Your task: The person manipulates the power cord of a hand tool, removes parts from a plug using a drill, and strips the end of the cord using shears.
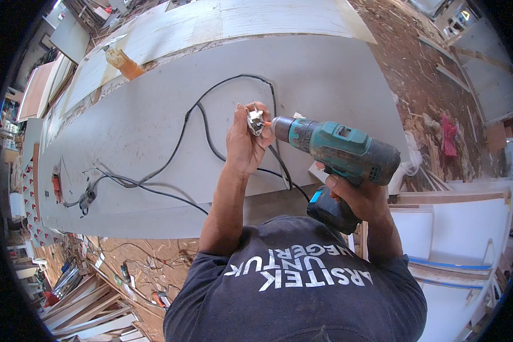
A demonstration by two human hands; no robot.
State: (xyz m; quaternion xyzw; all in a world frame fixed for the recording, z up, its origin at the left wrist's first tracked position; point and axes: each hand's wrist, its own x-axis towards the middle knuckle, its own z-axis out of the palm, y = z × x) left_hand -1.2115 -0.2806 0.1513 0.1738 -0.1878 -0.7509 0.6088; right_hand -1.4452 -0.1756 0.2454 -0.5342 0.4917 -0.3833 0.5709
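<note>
Over the grey board (137,108), my left hand (244,145) pinches a small white electrical fitting (255,121) with metal parts, which looks like an opened plug. My right hand (356,196) is wrapped round the grip of a teal and black cordless drill (350,153). The drill lies sideways, its tip pointing left and meeting the fitting; the exact contact is too small to make out. A black cable (182,134) loops across the board and passes behind my left hand. Whether it joins the fitting is hidden by my fingers.
At the board's left end lie a dark cable connector (87,198) and an orange-handled tool (57,188). A bottle with orange contents (125,64) lies at the far left. White panels (456,228) stand at the right. Wood strips (91,308) cover the lower-left floor.
</note>
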